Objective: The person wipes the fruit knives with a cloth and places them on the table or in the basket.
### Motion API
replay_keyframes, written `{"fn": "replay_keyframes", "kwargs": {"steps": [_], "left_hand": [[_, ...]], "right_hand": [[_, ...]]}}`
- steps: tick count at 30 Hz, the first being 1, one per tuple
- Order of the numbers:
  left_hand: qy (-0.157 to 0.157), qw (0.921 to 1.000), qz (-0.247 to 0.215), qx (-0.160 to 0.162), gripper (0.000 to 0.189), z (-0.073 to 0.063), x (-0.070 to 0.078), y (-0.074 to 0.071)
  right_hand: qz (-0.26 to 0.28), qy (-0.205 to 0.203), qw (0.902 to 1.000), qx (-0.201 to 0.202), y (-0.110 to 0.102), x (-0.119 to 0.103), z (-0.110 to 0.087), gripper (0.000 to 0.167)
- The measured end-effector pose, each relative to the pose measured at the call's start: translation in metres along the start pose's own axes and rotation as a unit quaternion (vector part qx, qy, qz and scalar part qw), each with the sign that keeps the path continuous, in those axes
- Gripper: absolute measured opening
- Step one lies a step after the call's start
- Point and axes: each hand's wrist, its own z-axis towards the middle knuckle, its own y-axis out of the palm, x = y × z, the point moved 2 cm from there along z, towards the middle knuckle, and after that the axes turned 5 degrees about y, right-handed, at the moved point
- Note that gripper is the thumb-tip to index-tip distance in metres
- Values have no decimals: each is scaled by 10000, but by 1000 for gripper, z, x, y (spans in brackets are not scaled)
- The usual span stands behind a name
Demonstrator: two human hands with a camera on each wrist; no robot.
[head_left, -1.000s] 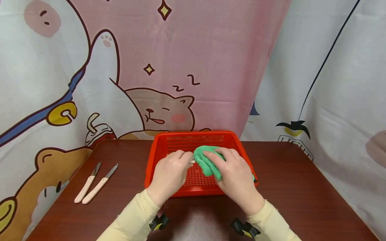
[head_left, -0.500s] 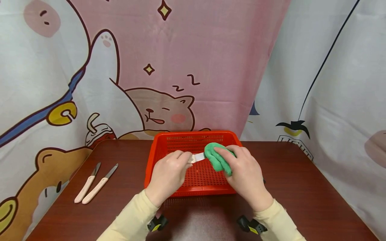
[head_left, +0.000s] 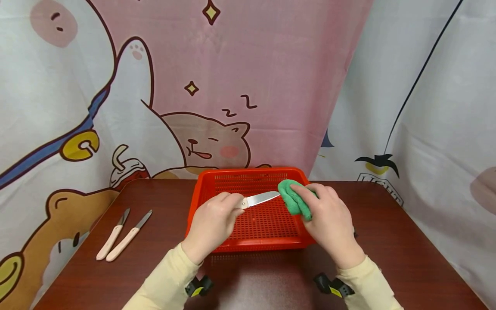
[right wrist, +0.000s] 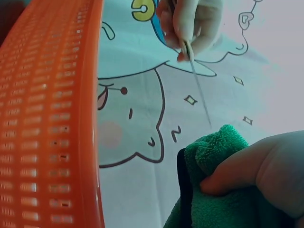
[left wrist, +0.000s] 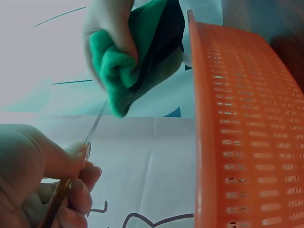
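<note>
Above the red basket [head_left: 259,244], my left hand [head_left: 213,221] grips a knife [head_left: 262,198] by its pale handle. Its bare blade points right and slightly up. My right hand [head_left: 329,217] pinches a folded green cloth [head_left: 293,200], thumb pressed into the folds in the right wrist view. In the head view the blade's tip lies at the cloth's left edge. The right wrist view shows a small gap between the tip and the cloth [right wrist: 216,152]. Most of the handle is hidden by the left fingers.
Two more knives with pale handles, one [head_left: 112,243] beside another [head_left: 125,244], lie on the brown table [head_left: 387,241] at the left. A printed curtain [head_left: 286,86] hangs behind the table. The basket's perforated wall [left wrist: 251,123] stands close to both hands.
My right hand has moved right and slightly up with the cloth, sliding off along the knife. The blade, first covered by the cloth, now shows whole. My left hand has shifted slightly left.
</note>
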Motion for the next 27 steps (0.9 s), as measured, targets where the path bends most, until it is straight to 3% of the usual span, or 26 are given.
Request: {"fn": "replay_keyframes", "kwargs": {"steps": [7, 14, 27], "left_hand": [[-147, 9999, 20, -33, 26, -1, -4, -2], [-198, 9997, -93, -121, 24, -3, -3, 1], [-212, 9998, -18, -58, 24, -3, 2, 8]], "right_hand": [[79, 118, 9999, 96, -7, 7, -1, 65], [256, -6, 9995, 183, -14, -1, 0, 68], [609, -779, 9947, 280, -11, -32, -1, 75]]}}
